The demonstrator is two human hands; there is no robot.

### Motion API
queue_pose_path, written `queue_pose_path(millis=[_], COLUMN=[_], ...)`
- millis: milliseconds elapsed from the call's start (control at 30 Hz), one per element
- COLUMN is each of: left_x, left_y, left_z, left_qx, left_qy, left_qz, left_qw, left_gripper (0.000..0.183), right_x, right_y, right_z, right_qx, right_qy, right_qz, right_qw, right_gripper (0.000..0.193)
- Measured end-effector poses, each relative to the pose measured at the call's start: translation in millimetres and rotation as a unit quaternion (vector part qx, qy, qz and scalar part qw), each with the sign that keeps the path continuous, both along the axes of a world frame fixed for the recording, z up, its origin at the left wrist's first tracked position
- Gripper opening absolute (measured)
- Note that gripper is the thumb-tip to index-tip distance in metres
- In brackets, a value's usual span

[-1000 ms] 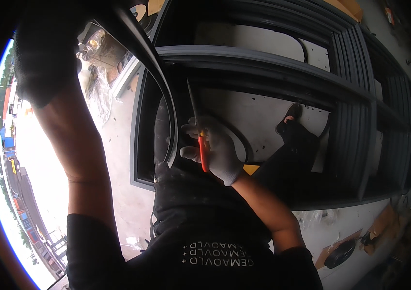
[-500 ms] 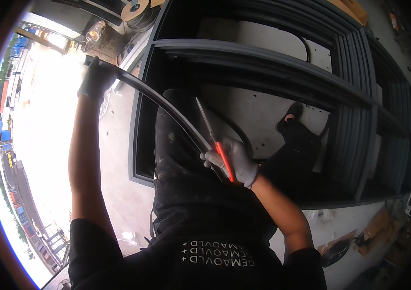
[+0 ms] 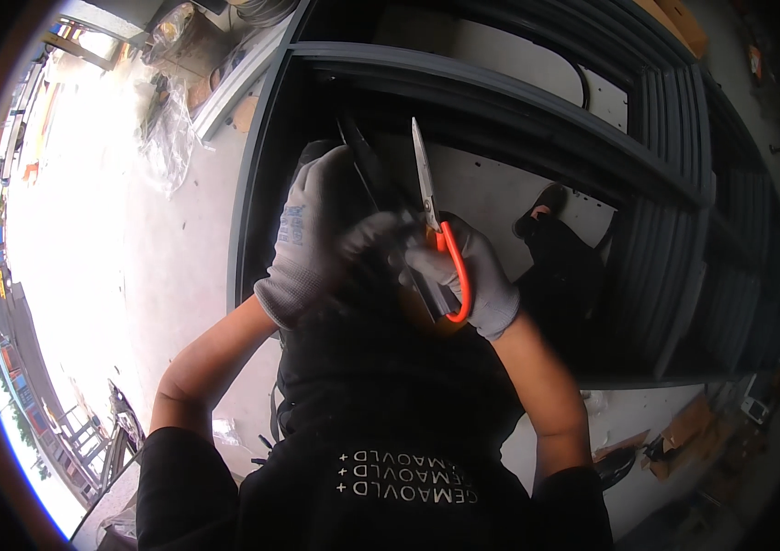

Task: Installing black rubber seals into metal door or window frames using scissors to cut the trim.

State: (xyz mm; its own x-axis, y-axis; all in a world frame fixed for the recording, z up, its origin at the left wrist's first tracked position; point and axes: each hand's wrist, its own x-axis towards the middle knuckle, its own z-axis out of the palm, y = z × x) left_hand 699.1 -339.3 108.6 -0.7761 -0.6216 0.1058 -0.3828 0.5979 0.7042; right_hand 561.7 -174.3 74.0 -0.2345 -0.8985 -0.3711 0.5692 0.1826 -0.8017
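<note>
My right hand [image 3: 477, 280], in a grey work glove, is closed round red-handled scissors [image 3: 460, 271]. Their blades point up and away from me and look closed. The same hand also holds the near part of a black, glossy strip [image 3: 434, 292], like a rubber or plastic seal. My left hand [image 3: 307, 234], gloved in grey too, is closed at the strip farther up, its blurred thumb and fingers reaching toward the right hand. Part of the strip is lost against the dark frame and my dark clothing.
Stacked dark grey metal frames [image 3: 491, 83] surround my legs, with crossbars ahead and to the right. Clear plastic wrap [image 3: 168, 138] lies on the pale floor at left, beside a bin. Cardboard [image 3: 684, 441] lies at lower right.
My left hand has come in from the far upper left, where it held the strip stretched out, to beside my right hand. The scissors have turned slightly and moved up.
</note>
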Motion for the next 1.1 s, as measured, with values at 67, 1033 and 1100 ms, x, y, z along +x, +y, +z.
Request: queue_pose_path(millis=[67,1033,1100], left_x=[2,-40,-41], left_y=[6,27,28], left_z=[0,-33,-30], left_qx=[0.355,0.742,0.734], left_qy=[-0.007,0.264,0.272], left_qz=[0.106,0.221,0.217], left_qw=[0.929,0.575,0.583], left_gripper=[0.061,0.015,0.015], right_x=[1,51,53], right_y=[-2,105,101], right_z=[9,37,36], right_qx=[-0.006,0.189,0.189], right_qy=[0.04,-0.283,-0.288], right_qz=[-0.03,0.016,0.0], right_qw=[0.999,0.94,0.939], right_gripper=[0.014,0.047,0.045])
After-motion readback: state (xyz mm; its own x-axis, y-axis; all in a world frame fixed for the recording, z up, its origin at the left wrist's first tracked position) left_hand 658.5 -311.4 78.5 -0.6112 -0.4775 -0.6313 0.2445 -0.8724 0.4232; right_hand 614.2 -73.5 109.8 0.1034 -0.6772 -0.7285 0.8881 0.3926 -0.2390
